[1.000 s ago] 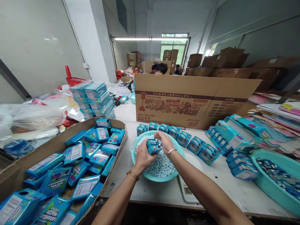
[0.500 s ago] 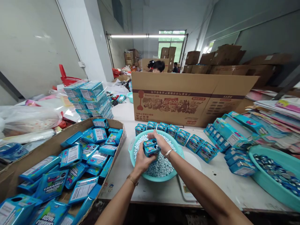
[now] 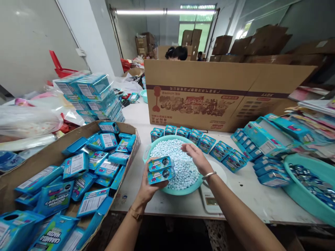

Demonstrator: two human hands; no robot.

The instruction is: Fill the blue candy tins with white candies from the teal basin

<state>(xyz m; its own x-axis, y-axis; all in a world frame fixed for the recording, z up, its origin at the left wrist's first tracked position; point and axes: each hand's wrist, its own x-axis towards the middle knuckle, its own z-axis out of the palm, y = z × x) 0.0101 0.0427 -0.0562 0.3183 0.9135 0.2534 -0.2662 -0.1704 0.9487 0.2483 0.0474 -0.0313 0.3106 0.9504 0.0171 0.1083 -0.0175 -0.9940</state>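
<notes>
My left hand [image 3: 147,186] grips two small blue candy boxes [image 3: 158,175] side by side at the left part of a turquoise colander-like basin [image 3: 180,192]. Their tops face me, each with a round dark opening at its right end. Small pale-blue candies [image 3: 171,148] fill the basin. Over its right side, my right hand [image 3: 195,157] is open, fingers stretched out and apart from the boxes; nothing shows in it. Beneath the right forearm is a white scale [image 3: 211,205], partly covered by the basin and arm.
Left stands a carton [image 3: 134,146] of loose blue boxes, with wrapped box stacks [image 3: 95,92] behind. Several boxes [image 3: 206,143] line up beyond the basin, before a large cardboard carton [image 3: 193,78]. A turquoise tub [image 3: 293,177] of blue-silver round pieces stands right. People's heads [image 3: 180,53] show behind.
My left hand has drawn the two boxes left and tipped their tops toward me. My right hand has come away from them to the right. The camera view has shifted downward.
</notes>
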